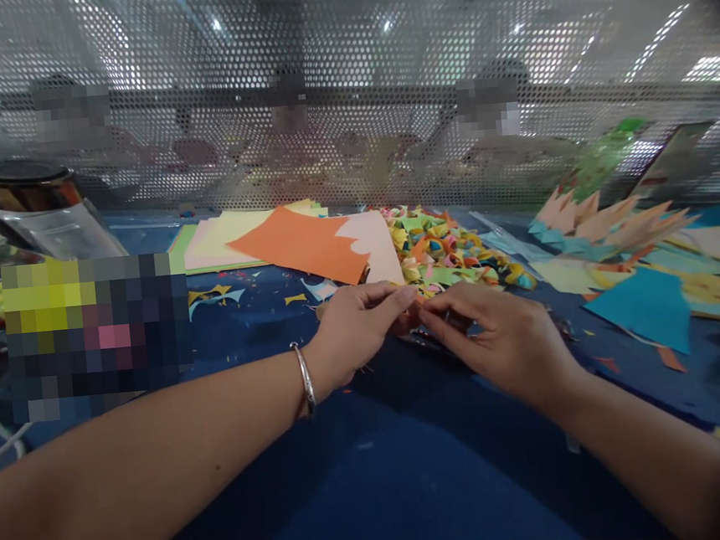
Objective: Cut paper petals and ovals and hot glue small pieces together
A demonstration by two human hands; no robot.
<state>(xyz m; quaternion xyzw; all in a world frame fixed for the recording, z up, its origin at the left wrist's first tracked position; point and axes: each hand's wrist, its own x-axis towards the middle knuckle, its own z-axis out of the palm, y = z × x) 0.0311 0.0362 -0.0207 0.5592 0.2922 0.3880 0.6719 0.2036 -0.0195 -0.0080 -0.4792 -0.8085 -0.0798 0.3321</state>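
Note:
My left hand [356,329], with a silver bangle [305,377] on its wrist, pinches a small piece of orange paper [419,300]. From the other side my right hand [507,333] grips the same piece between thumb and fingers. The fingers hide most of it, so its shape cannot be made out. Just behind the hands spreads a heap of small curled paper pieces [443,250] in several colours. Left of the heap, a large orange sheet [307,245] with a scalloped edge overlaps a pale pink sheet [379,239] cut in the same way.
Stacked coloured paper [207,248] lies at the back. Spiky folded-paper pieces [608,223] and a blue sheet [644,308] are on the right. A clear jar [56,221] stands left. Scraps dot the blue table [366,488]; a perforated metal screen [340,45] rises behind, with people beyond.

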